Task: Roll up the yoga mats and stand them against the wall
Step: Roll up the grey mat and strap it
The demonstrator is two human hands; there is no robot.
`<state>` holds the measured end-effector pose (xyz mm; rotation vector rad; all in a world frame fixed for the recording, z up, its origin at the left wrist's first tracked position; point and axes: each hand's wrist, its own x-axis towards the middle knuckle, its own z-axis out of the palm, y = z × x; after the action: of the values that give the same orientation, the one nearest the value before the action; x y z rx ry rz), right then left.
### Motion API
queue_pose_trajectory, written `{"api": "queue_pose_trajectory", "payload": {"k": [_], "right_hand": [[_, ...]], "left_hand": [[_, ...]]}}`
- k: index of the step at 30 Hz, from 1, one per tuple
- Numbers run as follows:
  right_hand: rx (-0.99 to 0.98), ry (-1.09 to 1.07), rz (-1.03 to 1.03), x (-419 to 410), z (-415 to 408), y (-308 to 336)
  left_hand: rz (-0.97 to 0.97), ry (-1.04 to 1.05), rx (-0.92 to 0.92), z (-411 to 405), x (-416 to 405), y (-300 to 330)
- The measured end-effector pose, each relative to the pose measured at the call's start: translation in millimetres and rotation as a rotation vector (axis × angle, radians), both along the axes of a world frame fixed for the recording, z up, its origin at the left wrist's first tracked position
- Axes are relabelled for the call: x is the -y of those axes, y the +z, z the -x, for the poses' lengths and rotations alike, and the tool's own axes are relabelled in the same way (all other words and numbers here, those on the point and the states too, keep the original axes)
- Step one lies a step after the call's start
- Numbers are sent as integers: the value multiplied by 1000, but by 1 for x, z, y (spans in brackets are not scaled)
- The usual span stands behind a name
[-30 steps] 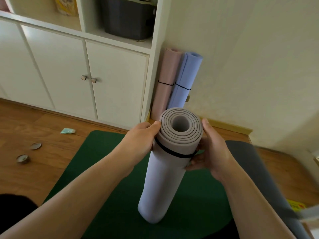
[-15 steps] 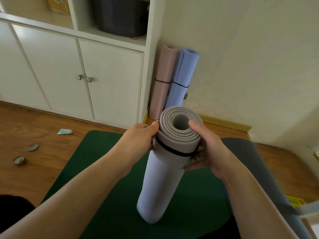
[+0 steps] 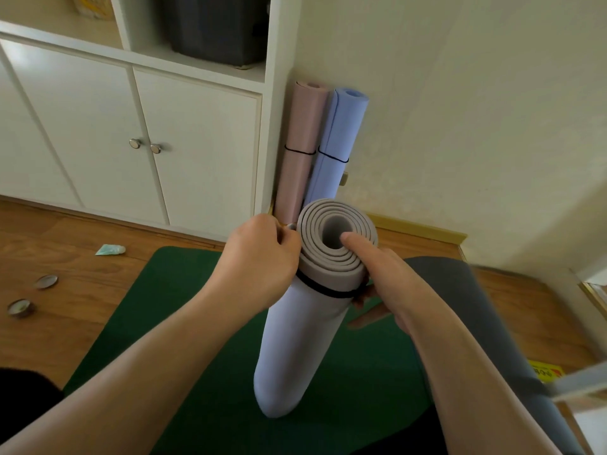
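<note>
A green mat (image 3: 184, 323) is lying flat on the near floor, and a rolled lilac mat (image 3: 295, 349), bound by a black band (image 3: 323, 290), is being stood upright on it. Its top end is being gripped from the left by the curled fingers of the left hand (image 3: 259, 257) and from the right by the right hand (image 3: 387, 284), whose thumb is being laid across the coiled end. Farther off, a pink mat (image 3: 300, 139) and a blue mat (image 3: 338, 139), both rolled, are being leaned against the wall (image 3: 460, 110) beside the white cabinet (image 3: 197, 142).

a rolled mat (image 3: 295, 343) stands on a flat mat (image 3: 157, 316); behind it, two rolled mats (image 3: 323, 142) lean in the corner beside the cabinet (image 3: 184, 152).
</note>
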<state>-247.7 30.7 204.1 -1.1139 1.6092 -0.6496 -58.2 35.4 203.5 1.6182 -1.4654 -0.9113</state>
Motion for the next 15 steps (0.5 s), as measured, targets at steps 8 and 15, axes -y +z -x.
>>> {"api": "queue_pose_trajectory", "payload": {"k": [8,15], "right_hand": [[52,-8,26,-1,4,-5],[44,4,51,-2,2,-9]], "left_hand": [[-213,58,-398,-6,9,-13],[-266,37,-336,-9,14,-30]]}}
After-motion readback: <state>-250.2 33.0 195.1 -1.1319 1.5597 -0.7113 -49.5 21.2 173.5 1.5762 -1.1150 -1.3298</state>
